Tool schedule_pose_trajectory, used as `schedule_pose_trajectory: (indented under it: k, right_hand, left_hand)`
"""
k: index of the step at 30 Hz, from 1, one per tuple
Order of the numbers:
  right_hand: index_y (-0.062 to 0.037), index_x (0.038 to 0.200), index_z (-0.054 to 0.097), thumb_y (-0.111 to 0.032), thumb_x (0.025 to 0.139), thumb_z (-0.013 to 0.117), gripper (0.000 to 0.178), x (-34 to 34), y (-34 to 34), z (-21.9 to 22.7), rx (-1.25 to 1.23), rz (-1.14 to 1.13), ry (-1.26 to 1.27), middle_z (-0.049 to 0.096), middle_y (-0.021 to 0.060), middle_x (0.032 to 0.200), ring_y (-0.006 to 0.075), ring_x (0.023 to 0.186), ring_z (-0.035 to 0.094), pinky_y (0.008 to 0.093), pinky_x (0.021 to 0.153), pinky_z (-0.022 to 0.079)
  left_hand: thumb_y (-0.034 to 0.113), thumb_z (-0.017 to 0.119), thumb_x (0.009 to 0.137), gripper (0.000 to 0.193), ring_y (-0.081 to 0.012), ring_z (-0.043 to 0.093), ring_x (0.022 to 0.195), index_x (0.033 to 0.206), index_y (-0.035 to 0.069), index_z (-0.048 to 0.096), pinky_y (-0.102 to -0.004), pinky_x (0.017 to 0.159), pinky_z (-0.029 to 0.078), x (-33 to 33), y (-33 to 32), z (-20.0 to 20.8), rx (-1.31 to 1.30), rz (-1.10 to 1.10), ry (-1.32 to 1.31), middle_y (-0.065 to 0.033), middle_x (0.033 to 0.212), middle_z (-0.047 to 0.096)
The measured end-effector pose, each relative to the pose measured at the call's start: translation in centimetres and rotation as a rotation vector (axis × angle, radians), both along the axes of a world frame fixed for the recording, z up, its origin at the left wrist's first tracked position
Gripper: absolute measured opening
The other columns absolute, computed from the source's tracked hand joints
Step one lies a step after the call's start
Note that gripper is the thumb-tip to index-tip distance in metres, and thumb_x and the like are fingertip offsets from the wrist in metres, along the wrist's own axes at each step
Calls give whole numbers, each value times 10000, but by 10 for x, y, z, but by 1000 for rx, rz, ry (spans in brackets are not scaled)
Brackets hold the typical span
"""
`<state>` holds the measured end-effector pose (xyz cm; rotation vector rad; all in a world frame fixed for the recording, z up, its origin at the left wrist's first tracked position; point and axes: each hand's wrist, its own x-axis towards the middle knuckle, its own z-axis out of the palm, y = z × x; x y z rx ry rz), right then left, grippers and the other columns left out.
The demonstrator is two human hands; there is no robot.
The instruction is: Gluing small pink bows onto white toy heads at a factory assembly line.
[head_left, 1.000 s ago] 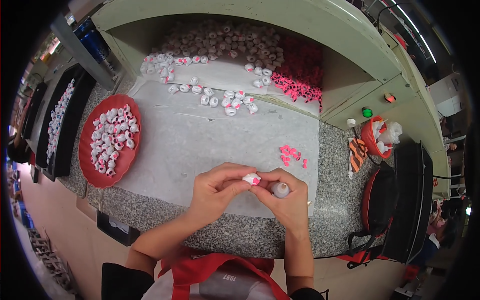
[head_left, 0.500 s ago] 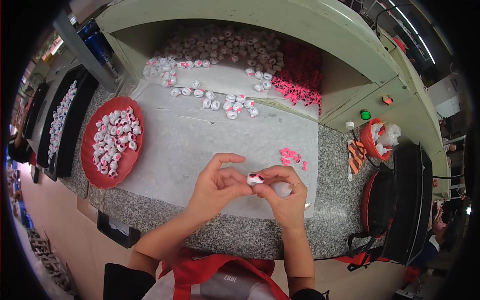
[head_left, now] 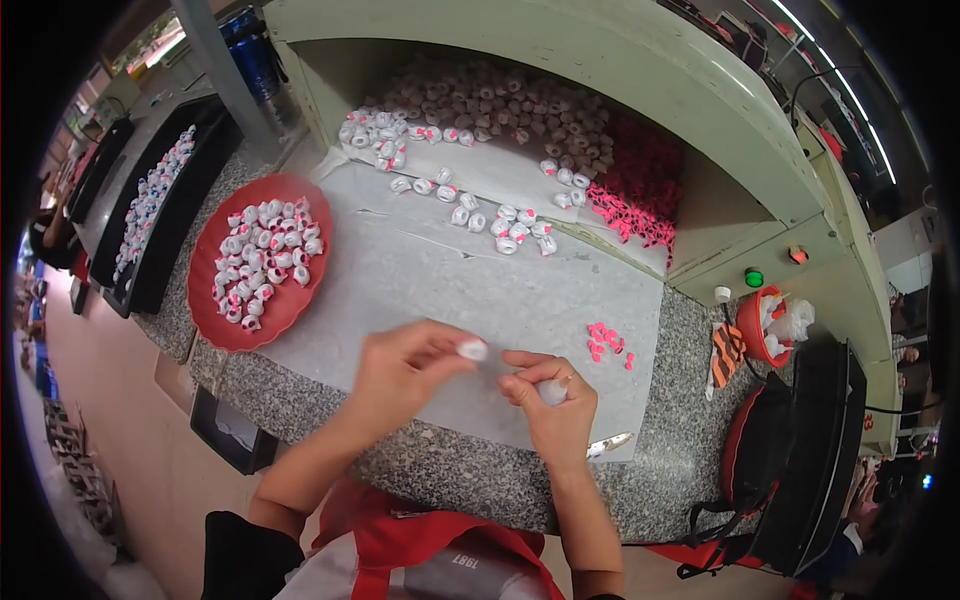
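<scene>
My left hand (head_left: 398,372), somewhat blurred, pinches a small white rounded piece (head_left: 472,349) between thumb and fingertips over the papered bench. A short gap separates it from my right hand (head_left: 560,415), whose fingers curl round a small whitish squeeze bottle (head_left: 552,391). Just right of that hand lies a small cluster of pink pieces (head_left: 605,340) on the white paper sheet (head_left: 400,270). At the left, a red scalloped plate (head_left: 208,300) holds many white pieces with pink and dark details. Beneath my right wrist, a thin shiny metal tool (head_left: 610,444) rests partly hidden.
A pale green shelf (head_left: 560,50) stands behind, heaped with white pieces (head_left: 500,105) and pink ones (head_left: 632,215). More white pieces lie along its front. At right are a red basket (head_left: 752,325), a striped cloth (head_left: 727,353) and a black bag (head_left: 755,440); a black tray (head_left: 180,215) sits far left.
My hands have come apart. The left one has moved left with the white piece, which both hands held before; the right keeps the bottle. The whole view has shifted slightly.
</scene>
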<state>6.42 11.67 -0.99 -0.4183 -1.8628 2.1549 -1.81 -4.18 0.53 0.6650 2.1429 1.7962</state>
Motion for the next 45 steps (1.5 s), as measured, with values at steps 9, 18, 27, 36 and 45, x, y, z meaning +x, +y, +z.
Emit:
schedule_pose_trajectory:
  k: [9, 18, 27, 36, 45]
  right_hand:
    - [-28, 952, 435, 72, 695, 564, 305, 2, 2, 6, 211, -11, -54, 499, 55, 870, 124, 751, 552, 260, 708, 449]
    - [-22, 988, 402, 85, 719, 497, 305, 17, 25, 12, 53, -115, 84, 520, 92, 880, 148, 789, 556, 247, 697, 442]
    - [30, 902, 535, -192, 709, 609, 303, 38, 6, 32, 518, -420, 255, 550, 103, 844, 152, 746, 533, 254, 650, 437]
    - [25, 860, 550, -67, 664, 620, 228, 35, 0, 29, 798, -285, 357, 617, 121, 732, 193, 567, 605, 261, 511, 473]
    - [33, 872, 543, -54, 667, 619, 236, 31, 3, 28, 786, -282, 411, 617, 123, 728, 191, 552, 600, 257, 499, 468]
  left_hand:
    - [111, 662, 689, 208, -286, 578, 726, 884, 56, 609, -366, 632, 471, -115, 21, -33, -544, 448, 596, -111, 883, 570]
    - [78, 624, 759, 237, -206, 598, 868, 979, 15, 563, -285, 719, 488, -77, 44, -29, 332, -12, -505, -95, 970, 592]
    - [-49, 570, 768, 339, -191, 571, 921, 1100, -16, 512, -259, 782, 488, 6, 38, -8, 316, -169, -150, -93, 1001, 529]
    - [-113, 577, 727, 317, -183, 568, 910, 1030, -39, 517, -284, 801, 497, 11, 37, -3, 310, -14, -9, -111, 990, 506]
    - [-115, 579, 724, 311, -189, 568, 910, 1020, -39, 523, -286, 788, 510, 12, 38, -2, 320, -34, 0, -117, 996, 502]
